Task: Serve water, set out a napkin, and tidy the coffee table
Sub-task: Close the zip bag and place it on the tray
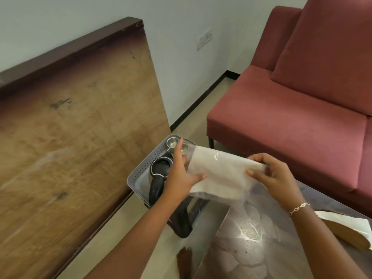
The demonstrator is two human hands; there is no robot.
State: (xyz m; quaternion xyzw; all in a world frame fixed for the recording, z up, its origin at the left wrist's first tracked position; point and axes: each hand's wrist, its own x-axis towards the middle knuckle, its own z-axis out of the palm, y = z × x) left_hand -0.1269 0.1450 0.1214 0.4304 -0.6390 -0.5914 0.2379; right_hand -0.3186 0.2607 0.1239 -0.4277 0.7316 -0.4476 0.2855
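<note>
Left hand (181,174): grasps the left edge of the napkin (221,172), thumb laid across its front and fingers reaching up behind; the forearm comes in from the lower left of the frame.
Right hand (271,174): pinches the napkin's right end with curled fingers, wrist bent inward and a bracelet (300,208) on it; this arm enters from the lower right.
Napkin: white and folded, with what looks like clear wrapping around it. It is held taut between both hands in the air at mid-frame, above the bench's far end and touching nothing else.
Step in hand: probably setting out the napkin, with the sheet being freed or straightened.
Next move: calls for lowering it flat onto a bare part of the glass, clear of the tray.
Tray (138,172): grey and perforated, just behind the left hand, holding steel cups (172,141) and a dark jug (161,170).
Bench (251,228): glass-topped, lower right of the frame; a paper-wrapped item (352,230) lies at its right edge.
Surroundings: red sofa (291,117) at upper right, wooden board (80,117) filling the left.
</note>
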